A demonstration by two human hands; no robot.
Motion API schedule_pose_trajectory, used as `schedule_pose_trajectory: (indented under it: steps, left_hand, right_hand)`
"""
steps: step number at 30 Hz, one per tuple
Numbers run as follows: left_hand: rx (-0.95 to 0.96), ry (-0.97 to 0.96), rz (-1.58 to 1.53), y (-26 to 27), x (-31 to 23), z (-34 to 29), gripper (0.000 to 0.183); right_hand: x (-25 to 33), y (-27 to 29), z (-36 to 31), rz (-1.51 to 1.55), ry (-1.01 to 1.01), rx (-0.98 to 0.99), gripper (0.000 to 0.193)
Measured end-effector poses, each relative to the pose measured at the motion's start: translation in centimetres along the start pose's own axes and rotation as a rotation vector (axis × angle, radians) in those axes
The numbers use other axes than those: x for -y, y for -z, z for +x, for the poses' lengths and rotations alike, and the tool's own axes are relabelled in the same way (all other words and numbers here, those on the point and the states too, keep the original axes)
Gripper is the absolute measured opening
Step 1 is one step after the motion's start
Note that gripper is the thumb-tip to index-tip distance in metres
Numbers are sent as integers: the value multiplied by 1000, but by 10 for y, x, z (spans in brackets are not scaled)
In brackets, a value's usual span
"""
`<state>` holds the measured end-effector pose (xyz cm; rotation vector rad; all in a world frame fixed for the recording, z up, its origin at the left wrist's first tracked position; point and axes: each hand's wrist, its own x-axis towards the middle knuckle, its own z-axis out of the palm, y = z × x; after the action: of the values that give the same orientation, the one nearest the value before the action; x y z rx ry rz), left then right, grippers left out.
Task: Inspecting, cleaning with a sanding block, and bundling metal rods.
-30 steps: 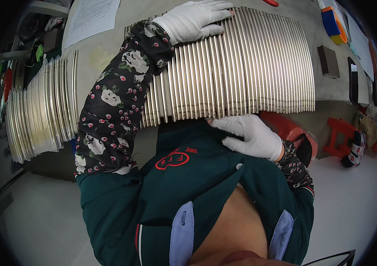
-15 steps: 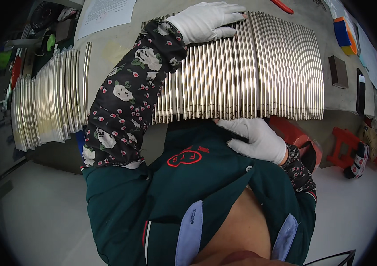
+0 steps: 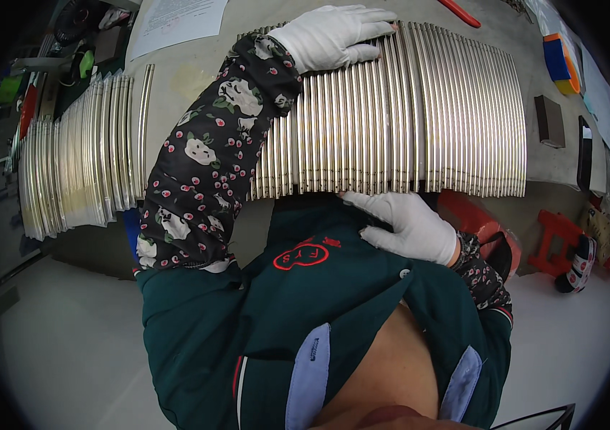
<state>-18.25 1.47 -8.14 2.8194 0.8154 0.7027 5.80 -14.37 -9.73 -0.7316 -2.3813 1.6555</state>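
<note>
A wide row of shiny metal tubes [image 3: 470, 118] lies side by side on the bench, their ends toward me roughly in line. My left hand [image 3: 333, 36], in a white glove, rests across the far ends of the tubes with its fingers stretched out to the right. At the near ends is my gloved right hand [image 3: 412, 228]; its thumb stands apart and a fingertip touches the tube ends. Its other fingers are partly hidden. The left forearm, in a flowered sleeve [image 3: 211, 150], covers the row's left side.
To the left, a single tube [image 3: 144, 132] lies beside several tubes in clear plastic wrap [image 3: 79, 161]. A paper sheet [image 3: 179, 25] and red-handled tool [image 3: 459, 11] are at the back. On the right are a dark block [image 3: 549, 120] and a blue-orange item [image 3: 560, 63].
My right hand has slid slightly left along the near tube ends. My left hand stays nearly in place at the far ends.
</note>
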Motion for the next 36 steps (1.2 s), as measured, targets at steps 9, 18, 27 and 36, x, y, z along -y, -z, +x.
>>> schedule_pose_trajectory:
  steps: [9, 18, 27, 36]
  left_hand:
    - [-16, -11, -50, 1, 12, -3, 48]
    - [-32, -12, -90, -7, 11, 10, 48]
    - [-42, -36, -123, -14, 11, 20, 48]
    - [134, -127, 139, -63, -2, 79, 54]
  right_hand:
    - [-24, 11, -12, 28, 155, -82, 57]
    - [-33, 25, -17, 67, 105, -51, 54]
    - [-43, 29, -29, 154, 65, -115, 53]
    - [-64, 58, -72, 39, 1, -247, 47]
